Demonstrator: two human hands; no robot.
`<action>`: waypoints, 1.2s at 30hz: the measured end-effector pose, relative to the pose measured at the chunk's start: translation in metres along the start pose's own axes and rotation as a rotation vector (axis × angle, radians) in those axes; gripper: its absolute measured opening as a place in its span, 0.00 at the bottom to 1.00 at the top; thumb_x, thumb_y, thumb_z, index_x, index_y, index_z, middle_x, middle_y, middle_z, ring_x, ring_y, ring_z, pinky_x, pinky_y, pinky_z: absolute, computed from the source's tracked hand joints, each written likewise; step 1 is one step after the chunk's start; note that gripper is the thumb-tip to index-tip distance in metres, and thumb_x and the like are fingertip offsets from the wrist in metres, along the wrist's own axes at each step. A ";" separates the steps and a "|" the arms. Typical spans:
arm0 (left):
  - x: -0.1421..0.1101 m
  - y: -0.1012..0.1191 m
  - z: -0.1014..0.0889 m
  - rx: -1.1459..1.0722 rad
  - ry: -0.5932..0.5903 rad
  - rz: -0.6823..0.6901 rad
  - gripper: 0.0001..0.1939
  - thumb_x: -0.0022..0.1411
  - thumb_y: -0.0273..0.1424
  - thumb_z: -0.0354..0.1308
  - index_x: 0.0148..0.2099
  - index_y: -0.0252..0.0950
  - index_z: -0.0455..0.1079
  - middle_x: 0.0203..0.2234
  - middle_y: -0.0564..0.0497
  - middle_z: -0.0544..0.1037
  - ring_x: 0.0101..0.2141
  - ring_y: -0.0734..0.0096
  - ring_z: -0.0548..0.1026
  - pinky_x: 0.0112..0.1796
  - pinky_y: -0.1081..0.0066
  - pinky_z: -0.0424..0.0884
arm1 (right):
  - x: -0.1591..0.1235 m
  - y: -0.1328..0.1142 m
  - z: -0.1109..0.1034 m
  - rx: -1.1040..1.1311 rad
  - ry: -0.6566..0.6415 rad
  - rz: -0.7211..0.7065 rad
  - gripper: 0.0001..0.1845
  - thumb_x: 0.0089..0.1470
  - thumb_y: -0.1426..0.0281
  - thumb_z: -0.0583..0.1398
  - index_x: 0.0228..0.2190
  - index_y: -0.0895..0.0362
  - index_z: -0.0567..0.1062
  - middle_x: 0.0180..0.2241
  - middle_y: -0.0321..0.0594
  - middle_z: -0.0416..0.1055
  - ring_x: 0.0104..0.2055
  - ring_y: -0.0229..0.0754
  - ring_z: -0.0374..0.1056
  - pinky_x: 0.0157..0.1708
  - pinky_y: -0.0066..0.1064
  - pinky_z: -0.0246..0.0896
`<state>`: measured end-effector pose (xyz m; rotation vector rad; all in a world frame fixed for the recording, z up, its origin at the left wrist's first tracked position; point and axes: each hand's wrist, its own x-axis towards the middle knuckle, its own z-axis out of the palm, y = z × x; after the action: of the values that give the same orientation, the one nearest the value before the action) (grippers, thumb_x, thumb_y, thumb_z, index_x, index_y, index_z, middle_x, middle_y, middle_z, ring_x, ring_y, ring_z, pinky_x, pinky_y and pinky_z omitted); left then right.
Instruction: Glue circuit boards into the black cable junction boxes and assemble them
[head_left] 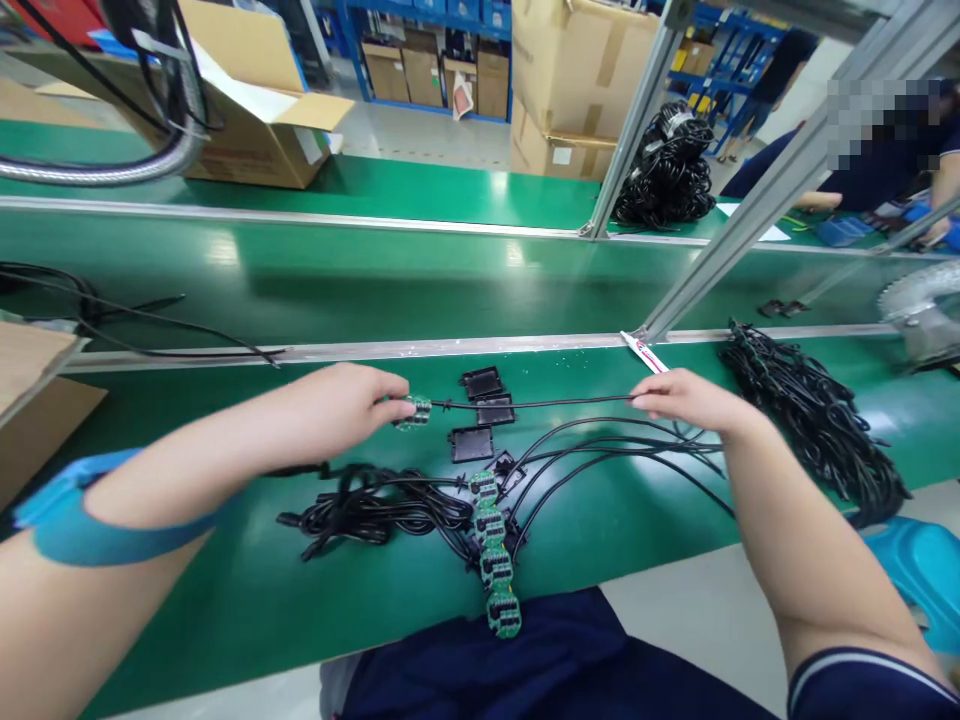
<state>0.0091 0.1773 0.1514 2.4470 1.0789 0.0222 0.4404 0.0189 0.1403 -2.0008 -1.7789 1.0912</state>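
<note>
In the head view, the person's left hand (360, 405), just left of centre, has its thumb and fingers closed on the edge of a small green circuit board (414, 413). From that board a thin black cable (551, 404) runs nearly straight across the middle of the frame to the right hand (682, 398), right of centre, whose thumb and fingers are pinched together on it. Below the cable's left part — and partly behind it — lie three open black casings (472, 444) on the green worktable (630, 540). In the lower middle, four more boards (491, 527) form a slanting row; coiled black cables (375, 510) lie to their left, and loose black leads (592, 445) arc away to the right, passing below the right hand. A white tube (643, 352) lies just above the right hand, near the foot of a metal post (720, 240). A thick cable bundle (817, 430) spreads at the right — another black bundle (666, 165) sits in the upper right, near a co-worker's hand (823, 201). An open cardboard box (251, 150) stands at the upper left.
</note>
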 end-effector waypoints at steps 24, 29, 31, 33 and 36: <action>0.003 0.043 0.105 -0.224 -0.149 0.136 0.16 0.60 0.46 0.61 0.34 0.38 0.68 0.28 0.51 0.75 0.29 0.65 0.71 0.32 0.65 0.65 | 0.050 -0.074 0.140 -0.462 -0.097 -0.457 0.08 0.58 0.64 0.65 0.35 0.57 0.77 0.37 0.45 0.74 0.45 0.49 0.66 0.45 0.38 0.55; -0.012 0.045 0.128 -0.220 -0.158 0.184 0.13 0.58 0.37 0.63 0.34 0.40 0.61 0.33 0.49 0.70 0.35 0.59 0.68 0.37 0.60 0.65 | 0.045 -0.067 0.138 -0.527 -0.072 -0.387 0.05 0.61 0.69 0.61 0.34 0.58 0.75 0.36 0.44 0.72 0.40 0.45 0.65 0.40 0.34 0.52; -0.012 0.045 0.132 -0.241 -0.139 0.184 0.13 0.59 0.35 0.61 0.33 0.40 0.58 0.34 0.49 0.68 0.36 0.59 0.67 0.38 0.59 0.65 | 0.033 -0.066 0.137 -0.463 -0.038 -0.407 0.07 0.63 0.68 0.59 0.34 0.58 0.74 0.35 0.44 0.72 0.37 0.43 0.65 0.37 0.33 0.53; -0.012 0.047 0.137 -0.256 -0.127 0.180 0.13 0.59 0.32 0.58 0.31 0.40 0.55 0.33 0.48 0.68 0.36 0.58 0.67 0.38 0.59 0.64 | 0.022 -0.065 0.137 -0.333 -0.072 -0.396 0.13 0.64 0.65 0.57 0.29 0.57 0.72 0.31 0.40 0.71 0.33 0.41 0.65 0.34 0.31 0.54; -0.014 0.048 0.140 -0.274 -0.162 0.175 0.12 0.61 0.30 0.54 0.30 0.40 0.52 0.28 0.50 0.69 0.32 0.61 0.67 0.34 0.61 0.63 | 0.012 -0.061 0.136 -0.156 -0.160 -0.176 0.16 0.65 0.61 0.55 0.27 0.56 0.72 0.23 0.35 0.68 0.25 0.37 0.64 0.28 0.29 0.54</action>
<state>0.0600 0.0822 0.0493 2.2442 0.7381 0.0246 0.3039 0.0046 0.0805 -1.8407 -2.1367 1.1151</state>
